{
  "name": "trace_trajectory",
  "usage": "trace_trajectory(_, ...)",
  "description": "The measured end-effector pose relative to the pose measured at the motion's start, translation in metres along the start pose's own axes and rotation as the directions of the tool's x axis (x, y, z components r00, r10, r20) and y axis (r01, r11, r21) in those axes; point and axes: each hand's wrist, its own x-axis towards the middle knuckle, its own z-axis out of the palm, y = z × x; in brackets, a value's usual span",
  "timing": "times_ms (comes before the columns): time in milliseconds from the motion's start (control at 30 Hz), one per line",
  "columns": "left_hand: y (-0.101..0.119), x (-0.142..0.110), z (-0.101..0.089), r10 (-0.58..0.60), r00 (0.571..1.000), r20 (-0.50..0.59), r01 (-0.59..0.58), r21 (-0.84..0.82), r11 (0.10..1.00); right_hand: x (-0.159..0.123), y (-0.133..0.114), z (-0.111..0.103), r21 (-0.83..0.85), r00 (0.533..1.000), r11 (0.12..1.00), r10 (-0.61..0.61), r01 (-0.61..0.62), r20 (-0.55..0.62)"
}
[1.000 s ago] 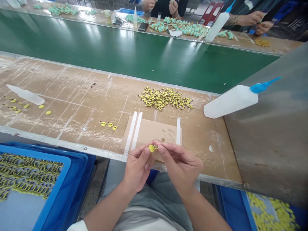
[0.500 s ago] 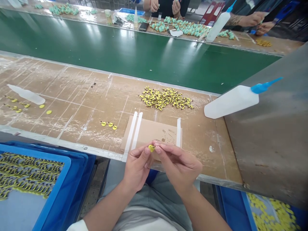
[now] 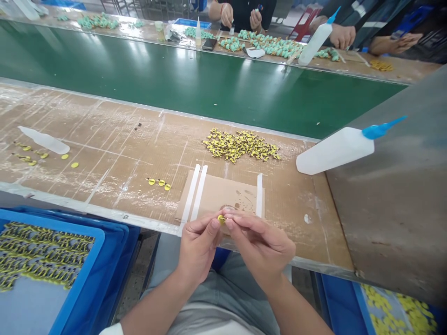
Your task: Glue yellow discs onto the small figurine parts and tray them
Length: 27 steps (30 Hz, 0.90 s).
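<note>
Over the near edge of the cardboard sheet (image 3: pixel 216 188), both of my hands meet at the fingertips. My left hand (image 3: pixel 198 246) pinches a small round yellow disc (image 3: pixel 221 218) between thumb and finger. At the disc's right side my right hand (image 3: pixel 263 244) closes its thumb and forefinger on a small dark piece, mostly covered by the fingertips. A round, clear rim (image 3: pixel 227 208) shows just behind the fingers. Left of the sheet lie three yellow discs (image 3: pixel 161 183) with dark pieces on them. Beyond it is a pile of small yellow-and-dark pieces (image 3: pixel 240 145).
A white bottle with a blue nozzle (image 3: pixel 335 151) leans by the metal panel (image 3: pixel 394 195) at right. Blue trays (image 3: pixel 99 242) at lower left and a bin of yellow discs (image 3: pixel 384 307) at lower right flank me. Across the green belt (image 3: pixel 174 74), co-workers' hands handle parts.
The view has shifted slightly. My hands stay together on the disc, with the right fingertips covering more of it. Across the belt, the co-workers' hands have moved.
</note>
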Motion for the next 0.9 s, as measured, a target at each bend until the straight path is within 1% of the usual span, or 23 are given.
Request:
trace_trajectory(67,0.001,-0.001,0.001,0.021,1.0,-0.016,-0.02,0.039,0.999,0.0,-0.001,-0.001,-0.005,1.0,1.0,-0.006,0.006,0.014)
trace_trajectory(133,0.002,-0.003,0.0,0.069,0.997,-0.024,-0.067,0.095,0.993,0.0,-0.001,-0.002,-0.003,1.0,1.0,-0.002,0.002,0.03)
trace_trajectory(267,0.003,-0.007,-0.002,0.181,0.983,0.016,-0.179,0.241,0.954,-0.001,0.002,-0.004,0.024,0.998,0.999,0.022,-0.024,0.054)
trace_trajectory(400,0.007,-0.012,-0.003,0.272,0.956,0.113,-0.294,0.434,0.852,0.002,0.003,-0.006,0.036,0.999,0.999,0.01,-0.011,0.033)
trace_trajectory(567,0.012,-0.019,0.005,0.382,0.914,0.139,-0.387,0.584,0.714,0.002,0.002,-0.007,0.06,1.0,0.998,0.007,-0.009,0.023)
trace_trajectory(667,0.014,-0.023,0.01,0.441,0.887,0.137,-0.424,0.621,0.659,-0.001,0.002,-0.008,0.018,0.999,0.999,-0.034,0.034,0.011)
trace_trajectory(733,0.014,-0.024,0.01,0.464,0.875,0.138,-0.441,0.621,0.648,-0.002,0.001,-0.008,-0.018,0.999,0.998,-0.053,0.053,-0.013)
trace_trajectory(800,0.016,-0.023,0.01,0.458,0.877,0.145,-0.443,0.615,0.653,-0.003,0.0,-0.007,-0.025,0.998,0.998,-0.054,0.053,-0.033)
trace_trajectory(900,0.018,-0.02,0.007,0.434,0.892,0.125,-0.42,0.58,0.697,-0.002,-0.002,-0.006,-0.002,0.998,0.998,-0.057,0.057,-0.028)
